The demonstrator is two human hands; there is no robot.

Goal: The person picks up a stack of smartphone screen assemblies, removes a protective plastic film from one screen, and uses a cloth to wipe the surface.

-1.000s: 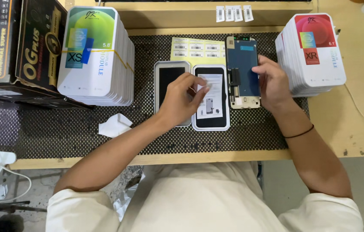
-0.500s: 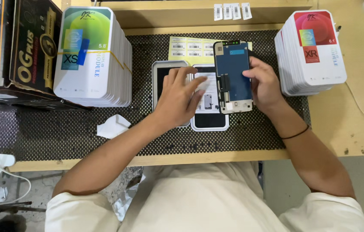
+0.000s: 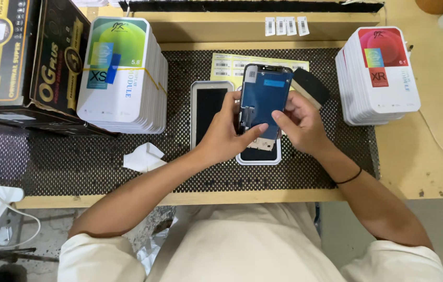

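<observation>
Screen panel (image 3: 264, 102) now lifted above the white tray (image 3: 259, 156); I see left hand (image 3: 226, 136) and right hand (image 3: 300, 122) both gripping it.

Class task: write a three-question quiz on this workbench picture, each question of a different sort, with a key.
1. True or false: both hands hold the blue-backed phone screen panel above the mat.
2. Which lies directly left of the held panel? A) white tray with a dark screen B) a screwdriver C) a roll of tape
3. Fill in: the stack of white boxes with the red label stands on the person's ____ side.

Key: 1 true, left hand and right hand both grip it; 2 A; 3 right.
</observation>
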